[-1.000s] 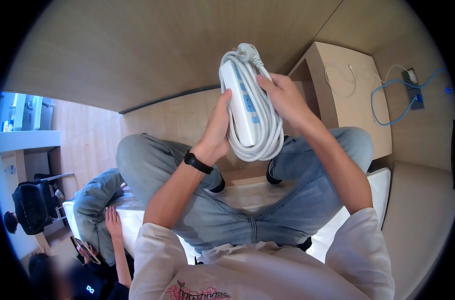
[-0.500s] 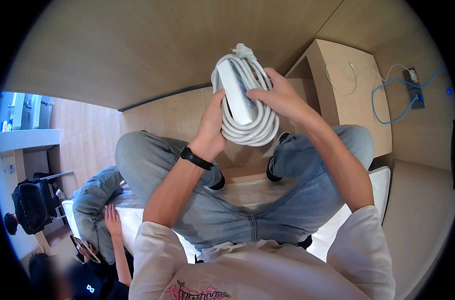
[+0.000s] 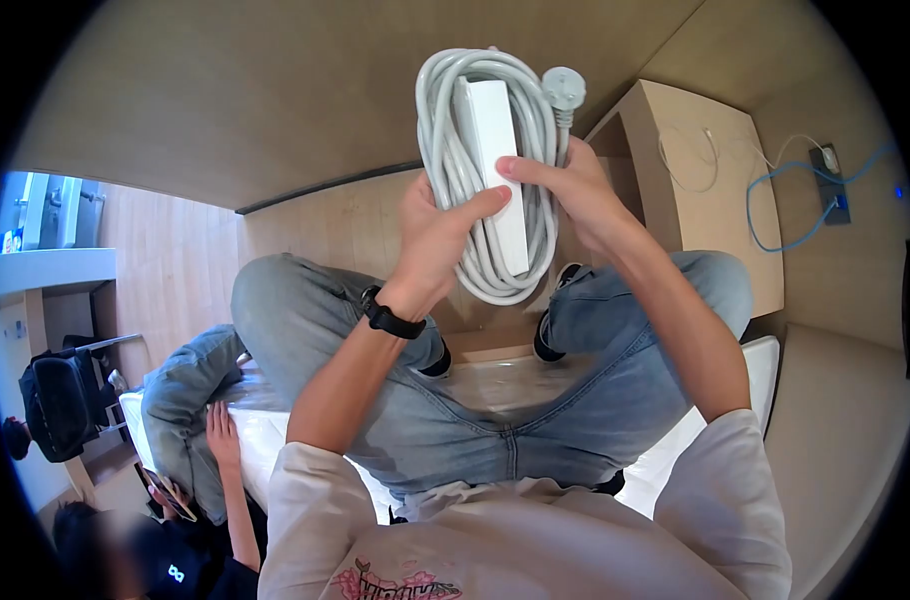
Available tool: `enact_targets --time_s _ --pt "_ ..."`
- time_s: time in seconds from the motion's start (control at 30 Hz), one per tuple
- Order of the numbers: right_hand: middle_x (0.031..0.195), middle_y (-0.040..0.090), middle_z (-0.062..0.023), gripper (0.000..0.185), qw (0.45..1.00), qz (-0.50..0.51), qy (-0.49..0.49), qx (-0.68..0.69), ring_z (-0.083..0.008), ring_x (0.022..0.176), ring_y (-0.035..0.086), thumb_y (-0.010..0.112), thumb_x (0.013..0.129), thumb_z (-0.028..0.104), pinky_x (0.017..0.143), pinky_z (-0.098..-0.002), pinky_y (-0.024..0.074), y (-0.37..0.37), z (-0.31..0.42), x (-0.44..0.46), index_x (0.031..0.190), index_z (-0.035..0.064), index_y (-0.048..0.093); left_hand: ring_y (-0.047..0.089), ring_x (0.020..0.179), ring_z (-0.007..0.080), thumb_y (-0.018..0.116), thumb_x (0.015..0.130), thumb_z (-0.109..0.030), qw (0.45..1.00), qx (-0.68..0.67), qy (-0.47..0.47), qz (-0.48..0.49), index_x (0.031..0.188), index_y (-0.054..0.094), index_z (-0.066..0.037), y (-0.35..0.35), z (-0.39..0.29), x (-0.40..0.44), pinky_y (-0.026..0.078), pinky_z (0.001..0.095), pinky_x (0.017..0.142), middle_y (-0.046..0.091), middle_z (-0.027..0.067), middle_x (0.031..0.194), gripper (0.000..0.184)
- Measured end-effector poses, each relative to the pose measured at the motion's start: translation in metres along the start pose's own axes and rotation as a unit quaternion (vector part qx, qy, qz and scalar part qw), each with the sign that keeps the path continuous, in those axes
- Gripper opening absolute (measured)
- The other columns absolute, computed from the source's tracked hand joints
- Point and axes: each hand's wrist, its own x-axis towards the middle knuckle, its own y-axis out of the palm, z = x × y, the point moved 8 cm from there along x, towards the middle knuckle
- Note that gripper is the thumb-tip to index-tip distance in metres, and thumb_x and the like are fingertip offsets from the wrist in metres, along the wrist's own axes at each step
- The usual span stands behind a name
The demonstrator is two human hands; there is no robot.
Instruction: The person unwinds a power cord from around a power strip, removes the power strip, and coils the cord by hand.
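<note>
Both hands hold a white power strip [image 3: 494, 130] with its thick white cord [image 3: 438, 120] coiled round it in several loops, up in front of my knees. My left hand [image 3: 437, 230] grips the coil from the left, thumb lying across the loops to the strip's edge. From the right, my right hand [image 3: 573, 190] wraps the coil, its thumb pressed on the strip's plain white face. The round plug [image 3: 564, 90] stands up at the coil's upper right, above my right hand. The strip's socket side is turned mostly out of sight, and my other fingers are hidden behind the coil.
A wooden panel [image 3: 275, 90] rises ahead. To the right, a small wooden cabinet [image 3: 720, 200] carries a thin white cable, near a wall outlet [image 3: 831, 185] with a blue cable. At the lower left another person's hand [image 3: 223, 435] rests beside me; a black chair [image 3: 65, 405] stands beyond.
The coiled power strip has been lifted slightly and turned, so its plain face now shows. The plug has swung right and points up. Both thumbs have shifted onto the strip.
</note>
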Motion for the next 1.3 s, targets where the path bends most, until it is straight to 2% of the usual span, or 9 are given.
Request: enact_targets --time_s 0.2,0.33,0.47,0.53,0.83,1.03,1.1,1.2,1.3 --pt "0.099 0.065 -0.0117 0.052 0.998 -0.026 -0.053 -0.026 -0.017 0.09 0.064 0.082 0.071 0.02 0.08 -0.0314 0.0523 -0.005 0.011 -0.004 0.111 -0.0036 0.059 0.066 0.089 0.015 0.073 0.074 0.0 0.994 0.079 0.062 0.03 0.114 0.058 0.004 0.002 -0.012 -0.001 0.053 0.029 0.08 0.067 0.0108 0.104 0.043" --pt "0.086 0.064 -0.0084 0.045 0.996 -0.029 -0.059 -0.054 -0.0151 0.075 0.063 0.084 0.069 0.02 0.068 -0.0287 0.0511 -0.004 0.016 -0.012 0.1 -0.0016 0.061 0.066 0.089 0.0147 0.073 0.076 -0.003 0.984 0.135 0.089 0.081 0.114 0.058 0.003 0.004 -0.016 -0.003 0.053 0.0289 0.08 0.067 0.01 0.105 0.042" --pt "0.079 0.064 -0.0065 0.042 0.997 0.001 -0.06 -0.057 -0.0138 0.066 0.06 0.083 0.069 0.022 0.059 -0.0278 0.049 -0.004 0.021 -0.012 0.095 -0.0021 0.062 0.065 0.089 0.0144 0.073 0.081 -0.012 0.989 0.066 0.117 0.067 0.113 0.058 0.003 0.005 -0.031 0.001 0.053 0.0296 0.079 0.067 0.0092 0.104 0.038" --pt "0.079 0.064 -0.0069 0.041 0.994 0.008 -0.064 -0.085 -0.0134 0.066 0.061 0.083 0.07 0.024 0.06 -0.0273 0.049 0.002 0.021 -0.016 0.094 -0.0025 0.062 0.064 0.082 0.0121 0.072 0.086 -0.022 0.999 0.008 0.046 0.023 0.11 0.059 0.001 0.001 -0.03 0.004 0.053 0.0279 0.073 0.066 0.006 0.097 0.036" --pt "0.081 0.067 -0.0084 0.045 0.973 -0.024 -0.15 -0.174 -0.016 0.07 0.063 0.077 0.077 0.036 0.067 -0.0311 0.0505 0.006 0.024 -0.006 0.097 -0.0021 0.065 0.055 0.06 0.0094 0.058 0.094 -0.042 0.998 -0.039 0.018 -0.055 0.092 0.058 -0.005 -0.019 -0.018 0.013 0.049 0.0237 0.052 0.053 -0.0003 0.072 0.037" --pt "0.083 0.069 -0.0126 0.043 0.974 0.005 -0.114 -0.197 -0.0195 0.071 0.065 0.064 0.088 0.038 0.069 -0.0324 0.0508 -0.002 0.008 0.011 0.098 -0.0035 0.065 0.053 0.057 0.0105 0.057 0.096 -0.034 0.994 -0.079 0.029 -0.064 0.086 0.056 -0.007 -0.033 -0.018 0.021 0.047 0.0248 0.05 0.053 -0.0002 0.068 0.029" --pt "0.078 0.069 -0.014 0.042 0.944 -0.012 -0.115 -0.31 -0.0207 0.069 0.066 0.058 0.092 0.037 0.067 -0.0326 0.0509 -0.004 0.017 0.007 0.097 -0.0036 0.067 0.054 0.056 0.0107 0.059 0.095 -0.031 0.992 -0.057 0.041 -0.107 0.085 0.056 -0.007 -0.04 -0.025 0.019 0.047 0.0248 0.05 0.053 0.0001 0.068 0.026" --pt "0.08 0.069 -0.0073 0.034 0.985 -0.043 -0.096 -0.138 -0.0125 0.074 0.065 0.052 0.098 0.031 0.064 -0.0271 0.0501 -0.014 0.011 0.007 0.105 0.0 0.063 0.054 0.056 0.0108 0.061 0.094 -0.026 0.986 -0.049 0.077 -0.142 0.085 0.056 -0.007 -0.045 -0.037 0.016 0.047 0.0249 0.049 0.054 0.0003 0.068 0.022" --pt "0.076 0.068 -0.0062 0.032 0.973 -0.038 -0.074 -0.214 -0.014 0.072 0.066 0.049 0.099 0.029 0.063 -0.0277 0.0506 -0.023 0.016 0.006 0.102 0.0004 0.063 0.054 0.057 0.0108 0.062 0.094 -0.023 0.978 -0.045 0.123 -0.163 0.087 0.057 -0.006 -0.054 -0.05 0.017 0.047 0.0254 0.048 0.053 0.0004 0.068 0.019"
